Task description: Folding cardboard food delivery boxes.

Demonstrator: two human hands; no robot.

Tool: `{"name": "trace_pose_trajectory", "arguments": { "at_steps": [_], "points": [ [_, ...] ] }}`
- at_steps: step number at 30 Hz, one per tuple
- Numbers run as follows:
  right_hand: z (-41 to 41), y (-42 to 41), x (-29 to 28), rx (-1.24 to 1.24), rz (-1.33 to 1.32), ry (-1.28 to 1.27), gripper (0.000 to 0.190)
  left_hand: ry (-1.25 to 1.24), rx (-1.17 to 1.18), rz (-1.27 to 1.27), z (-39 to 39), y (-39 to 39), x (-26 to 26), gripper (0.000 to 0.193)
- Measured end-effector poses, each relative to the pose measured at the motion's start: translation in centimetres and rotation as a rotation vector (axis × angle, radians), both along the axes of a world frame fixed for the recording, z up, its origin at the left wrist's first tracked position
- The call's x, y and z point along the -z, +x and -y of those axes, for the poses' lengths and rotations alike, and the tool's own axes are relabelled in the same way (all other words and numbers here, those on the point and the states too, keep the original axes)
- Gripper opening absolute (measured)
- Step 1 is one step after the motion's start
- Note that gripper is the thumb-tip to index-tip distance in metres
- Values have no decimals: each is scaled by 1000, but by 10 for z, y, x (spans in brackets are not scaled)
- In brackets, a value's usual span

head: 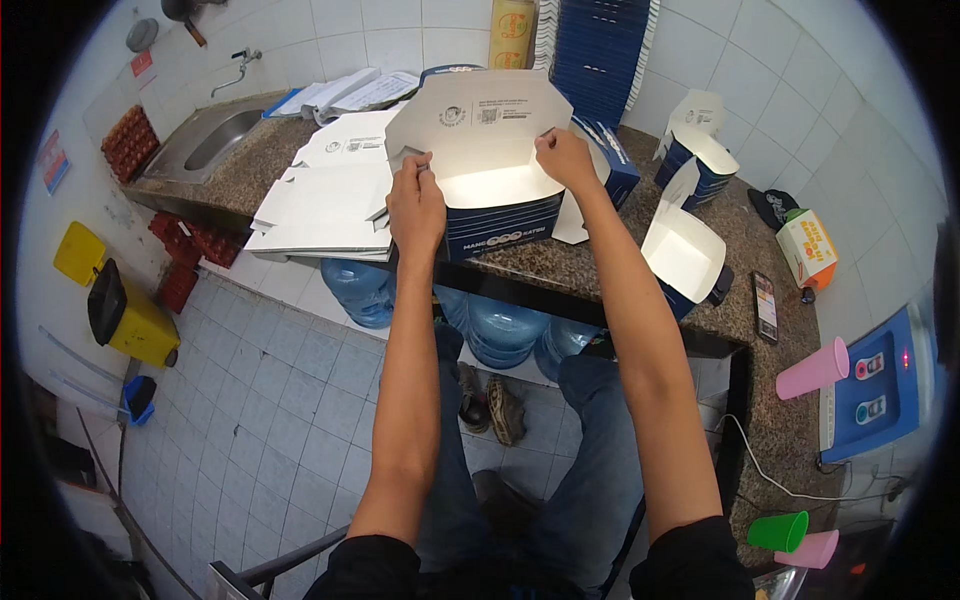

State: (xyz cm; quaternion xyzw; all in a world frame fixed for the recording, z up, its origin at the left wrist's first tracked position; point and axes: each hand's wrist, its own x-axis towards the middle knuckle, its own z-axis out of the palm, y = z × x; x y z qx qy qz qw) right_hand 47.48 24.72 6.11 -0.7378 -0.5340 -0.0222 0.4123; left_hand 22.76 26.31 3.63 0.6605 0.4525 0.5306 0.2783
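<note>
A paper food box [504,228], dark blue outside and white inside, stands on the granite counter before me with its lid raised. My left hand [417,202] pinches the left side flap near the lid fold. At the opposite side, my right hand [564,159] grips the right flap with curled fingers. The printed lid [459,90] leans back and bears writing and a code. To the left lies a pile of flat white box blanks [322,214], partly behind my left hand. Another blue box [621,169] sits behind my right hand, mostly hidden.
Two smaller open boxes [686,259] [694,176] stand at right, near a phone [765,307] and carton [806,244]. Nested blue boxes [600,60] rise against the wall. Papers [360,94] lie by the sink [225,142]. Water jugs [506,330] stand below the counter.
</note>
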Motion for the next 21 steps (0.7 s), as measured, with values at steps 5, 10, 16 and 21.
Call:
{"name": "trace_pose_trajectory", "arguments": {
  "at_steps": [5, 10, 16, 21],
  "points": [
    [23, -13, -40, 16, 159, -305, 35, 72, -3, 27, -4, 2, 17, 33],
    [139, -3, -124, 56, 186, 380, 30, 86, 21, -9, 3, 4, 29, 39],
    [221, 157, -66, 250, 338, -272, 33, 271, 52, 110, 0, 13, 41, 45],
    [221, 163, -3, 155, 228, -557, 41, 289, 74, 145, 1, 9, 48, 45]
  ]
}}
